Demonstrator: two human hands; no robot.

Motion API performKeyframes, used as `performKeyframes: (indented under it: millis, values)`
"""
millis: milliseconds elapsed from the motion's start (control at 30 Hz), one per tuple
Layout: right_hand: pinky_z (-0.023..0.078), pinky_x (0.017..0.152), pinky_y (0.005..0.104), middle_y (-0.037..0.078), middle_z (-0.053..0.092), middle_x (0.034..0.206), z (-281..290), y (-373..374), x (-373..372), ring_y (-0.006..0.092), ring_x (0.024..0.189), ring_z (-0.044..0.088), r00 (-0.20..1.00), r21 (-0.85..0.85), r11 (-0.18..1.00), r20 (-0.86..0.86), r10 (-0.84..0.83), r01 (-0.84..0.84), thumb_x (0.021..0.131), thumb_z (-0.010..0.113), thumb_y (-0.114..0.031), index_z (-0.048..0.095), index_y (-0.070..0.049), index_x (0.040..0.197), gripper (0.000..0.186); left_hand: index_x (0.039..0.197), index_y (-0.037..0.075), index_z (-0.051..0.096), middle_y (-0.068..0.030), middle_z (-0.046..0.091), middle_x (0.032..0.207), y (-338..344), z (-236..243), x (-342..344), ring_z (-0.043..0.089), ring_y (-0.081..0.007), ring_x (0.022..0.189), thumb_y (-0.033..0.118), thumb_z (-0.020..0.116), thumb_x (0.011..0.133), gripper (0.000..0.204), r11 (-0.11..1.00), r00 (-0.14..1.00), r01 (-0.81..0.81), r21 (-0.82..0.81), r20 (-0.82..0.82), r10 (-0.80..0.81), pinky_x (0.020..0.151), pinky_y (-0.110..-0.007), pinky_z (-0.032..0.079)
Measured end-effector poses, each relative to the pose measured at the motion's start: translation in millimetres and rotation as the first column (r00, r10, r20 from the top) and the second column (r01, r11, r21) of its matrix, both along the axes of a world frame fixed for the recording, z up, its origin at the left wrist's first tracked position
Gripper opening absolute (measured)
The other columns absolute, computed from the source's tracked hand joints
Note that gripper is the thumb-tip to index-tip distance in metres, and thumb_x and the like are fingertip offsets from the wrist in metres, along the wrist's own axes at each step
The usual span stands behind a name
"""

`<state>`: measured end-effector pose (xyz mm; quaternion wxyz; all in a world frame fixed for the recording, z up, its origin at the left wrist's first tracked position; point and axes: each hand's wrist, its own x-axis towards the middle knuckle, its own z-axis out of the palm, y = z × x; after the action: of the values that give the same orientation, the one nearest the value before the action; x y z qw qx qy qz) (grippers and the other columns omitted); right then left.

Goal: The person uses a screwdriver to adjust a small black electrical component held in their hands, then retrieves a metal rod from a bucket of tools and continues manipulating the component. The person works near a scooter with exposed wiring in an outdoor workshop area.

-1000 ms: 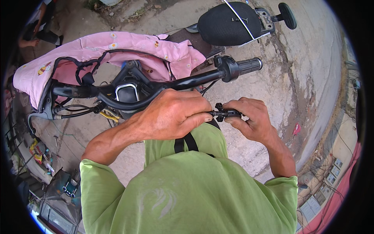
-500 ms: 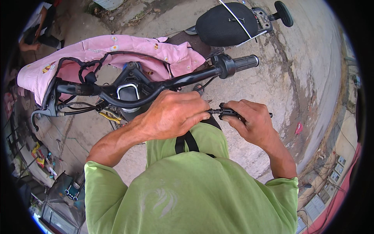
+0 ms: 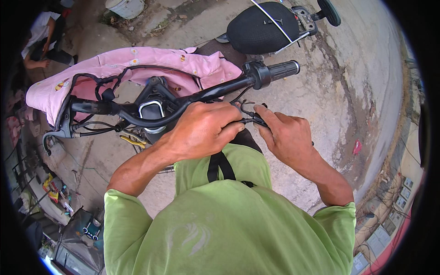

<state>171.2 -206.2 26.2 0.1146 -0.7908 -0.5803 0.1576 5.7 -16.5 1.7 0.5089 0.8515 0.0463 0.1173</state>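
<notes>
Two hands in the head view: left hand (image 3: 206, 126) and right hand (image 3: 289, 135) pinch a black cable fitting (image 3: 249, 121) on the near side of the handlebar (image 3: 220, 90). Work judged unfinished: the fitting appears unmounted. Lever (image 3: 54, 136) present at the handlebar's left end. Pink cover (image 3: 103, 66) and black seat (image 3: 261, 27) lie beyond the handlebar. Fingers obstruct inspection of the joint.

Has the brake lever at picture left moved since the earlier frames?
No. Against the handlebar, the brake lever keeps the same place and angle; the view itself has shifted slightly.
</notes>
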Motion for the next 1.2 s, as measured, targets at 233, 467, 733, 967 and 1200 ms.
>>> performKeyframes:
  millis: [233, 467, 733, 967, 1200]
  values:
    - [0.055, 0.062, 0.0363, 0.014, 0.072, 0.082, 26.1, -1.5, 16.8, 0.0210, 0.064, 0.068, 0.841, -0.066, 0.994, -0.529, -0.110, 0.088, 0.092, 0.076, -0.012, 0.062, -0.007, 0.139, 0.050, 0.099, -0.001, 0.073, -0.0141, 0.070, 0.084, -5.8, 5.7, 2.0, 0.068, -0.0327, 0.073, 0.013, 0.079, 0.090, 0.018, 0.999, 0.997, 0.034, -0.035, -0.071, -0.036, 0.066, -0.042, 0.053]
    - [0.053, 0.070, 0.0298, 0.005, 0.070, 0.096, 39.4, -15.6, 47.6, 0.0112, 0.077, 0.063, 0.311, -0.448, 0.888, -0.862, -0.400, -0.099, 0.102, 0.067, -0.008, 0.049, -0.004, 0.154, 0.055, 0.098, 0.003, 0.073, -0.0133, 0.070, 0.086, -4.1, 5.5, -0.7, 0.071, -0.0342, 0.081, 0.020, 0.079, 0.091, 0.020, 0.989, 0.988, 0.077, -0.126, -0.121, -0.092, 0.070, -0.045, 0.054]
    - [0.054, 0.104, 0.0395, 0.014, 0.058, 0.136, 11.4, -4.9, 44.1, 0.0230, 0.120, 0.063, 0.306, -0.253, 0.894, -0.942, -0.140, -0.369, 0.093, 0.076, -0.011, 0.040, -0.004, 0.159, 0.076, 0.096, 0.001, 0.072, -0.0099, 0.067, 0.080, -1.3, -0.2, -9.6, 0.064, -0.0281, 0.070, 0.015, 0.084, 0.087, 0.020, 0.956, 0.984, 0.154, -0.249, -0.051, -0.172, 0.063, -0.040, 0.048]
    - [0.057, 0.096, 0.0390, 0.010, 0.068, 0.114, 5.5, -10.2, 23.4, 0.0178, 0.105, 0.068, 0.162, -0.321, 0.900, -0.945, -0.285, -0.295, 0.090, 0.074, -0.010, 0.057, 0.002, 0.131, 0.046, 0.095, 0.001, 0.073, -0.0098, 0.064, 0.077, -2.7, -4.1, -12.4, 0.060, -0.0275, 0.067, 0.017, 0.085, 0.087, 0.022, 0.947, 0.988, 0.139, -0.289, -0.026, -0.153, 0.062, -0.039, 0.046]
    - [0.055, 0.074, 0.0459, 0.015, 0.067, 0.092, 8.8, -12.4, 31.1, 0.0317, 0.081, 0.070, 0.639, -0.248, 0.906, -0.769, 0.031, -0.343, 0.085, 0.075, -0.017, 0.062, 0.000, 0.116, 0.039, 0.096, 0.001, 0.072, -0.0116, 0.065, 0.077, -8.3, -4.4, -8.9, 0.063, -0.0296, 0.069, 0.017, 0.086, 0.087, 0.023, 0.964, 0.973, 0.187, -0.188, -0.097, -0.208, 0.063, -0.041, 0.047]
